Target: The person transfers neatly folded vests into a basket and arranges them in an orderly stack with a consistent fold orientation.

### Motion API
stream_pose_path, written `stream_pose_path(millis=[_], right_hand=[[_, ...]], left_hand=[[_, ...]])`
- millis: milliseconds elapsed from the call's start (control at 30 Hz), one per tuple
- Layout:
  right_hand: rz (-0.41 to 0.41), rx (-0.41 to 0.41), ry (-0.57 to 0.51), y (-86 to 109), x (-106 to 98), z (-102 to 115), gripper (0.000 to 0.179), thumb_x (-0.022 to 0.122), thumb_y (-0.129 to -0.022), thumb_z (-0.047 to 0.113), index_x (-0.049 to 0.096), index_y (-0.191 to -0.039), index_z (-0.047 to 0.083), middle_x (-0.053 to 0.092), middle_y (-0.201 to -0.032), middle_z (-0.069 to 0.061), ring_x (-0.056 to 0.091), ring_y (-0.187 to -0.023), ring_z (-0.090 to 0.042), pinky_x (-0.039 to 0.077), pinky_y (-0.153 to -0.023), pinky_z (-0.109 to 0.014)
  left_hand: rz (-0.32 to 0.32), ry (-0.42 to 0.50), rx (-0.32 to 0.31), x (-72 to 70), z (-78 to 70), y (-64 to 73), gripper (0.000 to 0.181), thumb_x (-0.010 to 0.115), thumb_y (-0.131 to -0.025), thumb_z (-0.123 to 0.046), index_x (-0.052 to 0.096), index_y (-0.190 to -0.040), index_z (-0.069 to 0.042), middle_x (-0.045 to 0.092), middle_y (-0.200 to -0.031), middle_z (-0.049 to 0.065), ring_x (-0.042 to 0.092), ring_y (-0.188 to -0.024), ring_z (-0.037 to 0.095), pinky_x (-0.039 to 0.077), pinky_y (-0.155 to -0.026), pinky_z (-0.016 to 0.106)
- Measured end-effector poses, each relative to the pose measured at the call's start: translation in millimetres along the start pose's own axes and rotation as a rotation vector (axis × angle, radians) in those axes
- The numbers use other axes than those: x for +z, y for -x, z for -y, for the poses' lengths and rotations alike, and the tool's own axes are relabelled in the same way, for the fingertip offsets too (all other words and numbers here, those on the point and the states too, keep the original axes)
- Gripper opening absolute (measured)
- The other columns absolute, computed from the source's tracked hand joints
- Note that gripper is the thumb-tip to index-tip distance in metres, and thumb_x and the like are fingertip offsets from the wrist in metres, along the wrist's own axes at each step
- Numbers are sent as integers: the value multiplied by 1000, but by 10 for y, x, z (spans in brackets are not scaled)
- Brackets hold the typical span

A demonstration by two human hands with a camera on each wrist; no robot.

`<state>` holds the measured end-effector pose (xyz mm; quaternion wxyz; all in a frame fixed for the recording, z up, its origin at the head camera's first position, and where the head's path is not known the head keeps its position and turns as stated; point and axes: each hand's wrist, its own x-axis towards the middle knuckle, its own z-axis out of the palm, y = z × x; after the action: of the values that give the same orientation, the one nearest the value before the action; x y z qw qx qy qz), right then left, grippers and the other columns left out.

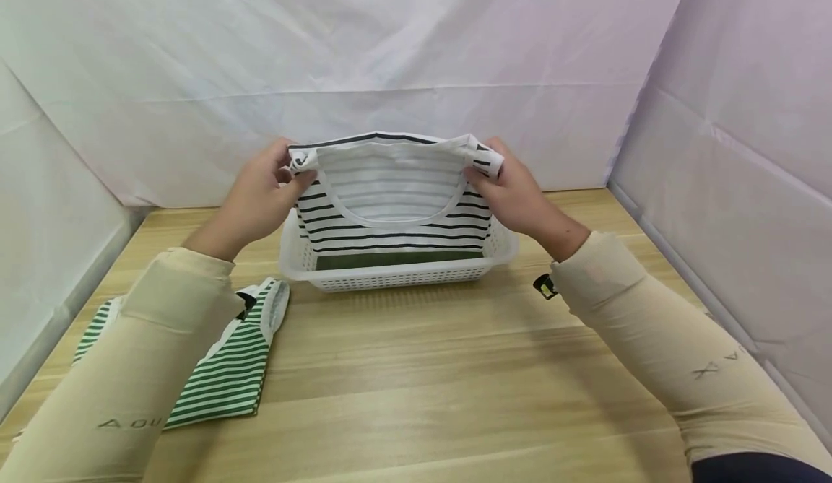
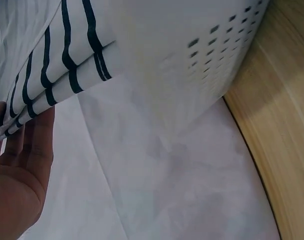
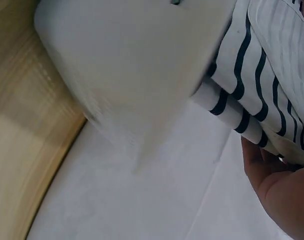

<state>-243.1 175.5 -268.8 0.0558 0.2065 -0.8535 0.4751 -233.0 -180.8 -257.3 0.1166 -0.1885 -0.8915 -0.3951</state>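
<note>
At left, a green-striped top (image 1: pixel 224 378) lies on the table (image 1: pixel 416 382). The left hand (image 1: pixel 263 194) pinches one shoulder of a black-striped top (image 1: pixel 396 236), which hangs upright above the basket (image 1: pixel 403 275) and the dark green item (image 1: pixel 399 260) inside; contact below cannot be told. The right hand (image 1: pixel 516 194) pinches the other shoulder. The step appears to be positioning; lowering would call for level hands and an even release.
</note>
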Motion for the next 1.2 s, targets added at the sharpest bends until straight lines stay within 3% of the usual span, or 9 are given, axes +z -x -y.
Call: stream_pose_path(millis=[133, 333, 567, 767, 1000, 1200], right_hand=[[23, 23, 43, -23, 30, -59, 26, 52, -104, 24, 44, -122, 6, 58, -120, -13, 60, -103, -25, 52, -82, -42], [63, 74, 104, -88, 42, -139, 33, 52, -104, 26, 44, -131, 9, 57, -119, -12, 61, -99, -26, 53, -78, -42], [113, 197, 168, -179, 114, -246, 38, 51, -105, 27, 41, -138, 12, 59, -117, -13, 60, -95, -26, 52, -78, -41], [158, 266, 205, -240, 209, -321, 42, 49, -105, 27, 38, -143, 12, 59, -124, -12, 62, -100, -26, 53, -81, -41], [169, 294, 277, -266, 274, -405, 44, 50, -104, 22, 34, -143, 9, 57, -111, -16, 58, -89, -26, 49, -74, -38], [182, 318, 281, -277, 311, -425, 61, 47, -103, 12, 18, -156, 15, 55, -133, -20, 61, -111, -28, 54, -86, -43]], left_hand=[[51, -54, -46, 49, 38, -9, 26, 52, -104, -20, 51, -125, -5, 62, -112, 15, 58, -88, 25, 49, -68, 30], [156, -69, -136, 129, 57, -49, 40, 43, -106, -25, 40, -141, -5, 54, -135, 20, 58, -115, 36, 50, -88, 50], [277, -62, -252, 251, 117, -114, 48, 39, -107, -21, 27, -151, -5, 52, -131, 21, 60, -102, 35, 56, -74, 42], [317, -118, -292, 347, 148, -170, 53, 38, -107, -20, 20, -154, -3, 51, -133, 23, 60, -94, 33, 52, -74, 42], [331, -148, -331, 419, 212, -207, 66, 41, -105, -18, 4, -160, -10, 50, -138, 27, 58, -116, 39, 50, -90, 51], [302, -231, -305, 516, 260, -231, 78, 48, -102, -13, -4, -160, -9, 59, -119, 26, 62, -100, 36, 52, -85, 47]])
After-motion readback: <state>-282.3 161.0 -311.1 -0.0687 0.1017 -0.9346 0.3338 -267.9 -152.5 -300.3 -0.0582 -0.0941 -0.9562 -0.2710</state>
